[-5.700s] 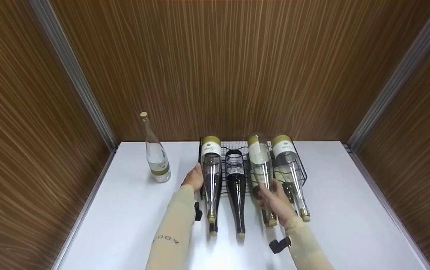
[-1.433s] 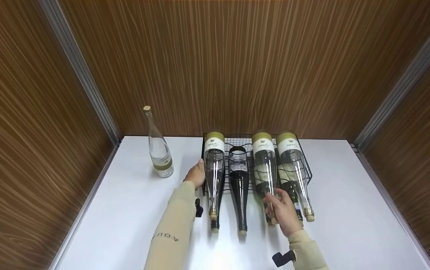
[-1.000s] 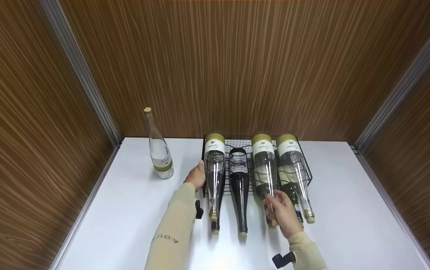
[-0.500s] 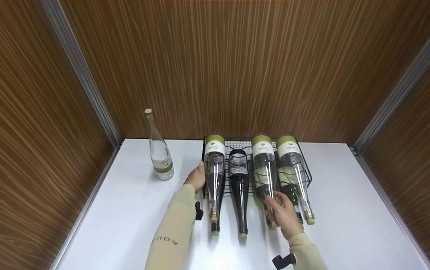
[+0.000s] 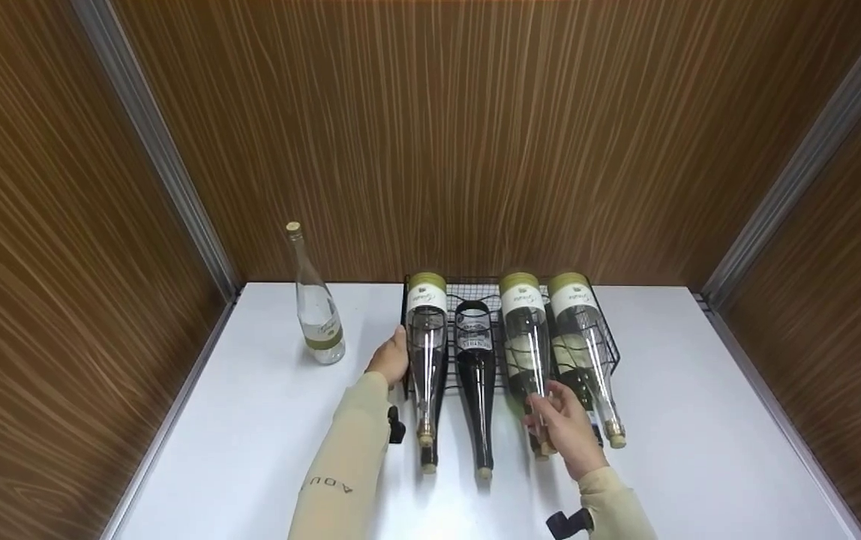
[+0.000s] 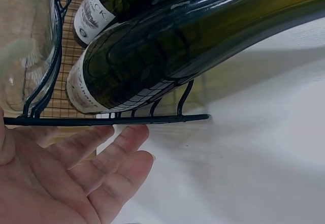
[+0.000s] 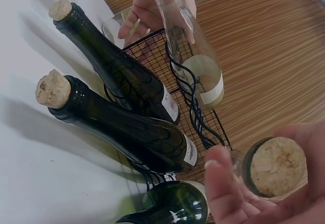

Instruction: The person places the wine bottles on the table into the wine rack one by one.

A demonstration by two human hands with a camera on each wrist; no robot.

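Note:
A black wire bottle rack [image 5: 610, 351] stands on the white table, with bottles lying in two layers, necks toward me. My right hand [image 5: 567, 427] holds the neck of a corked clear glass bottle [image 5: 526, 326] with a white and gold label, over a dark green bottle in the upper row. In the right wrist view, its cork [image 7: 278, 166] shows between thumb and fingers. My left hand [image 5: 389, 358] touches the rack's left side; in the left wrist view its fingers [image 6: 109, 155] lie fairly straight against the bottom rail.
Two more clear bottles lie on top at the left [image 5: 427, 337] and right [image 5: 584, 337]. Between them a dark bottle [image 5: 479, 390] lies lower. Another clear bottle [image 5: 318, 319] stands upright left of the rack. Wood-grain walls [image 5: 430, 135] enclose the table.
Since the oldest frame, the clear bottle in my right hand has settled lower in the rack, and that hand sits nearer its cork. Over the last second, only the head view shifts slightly.

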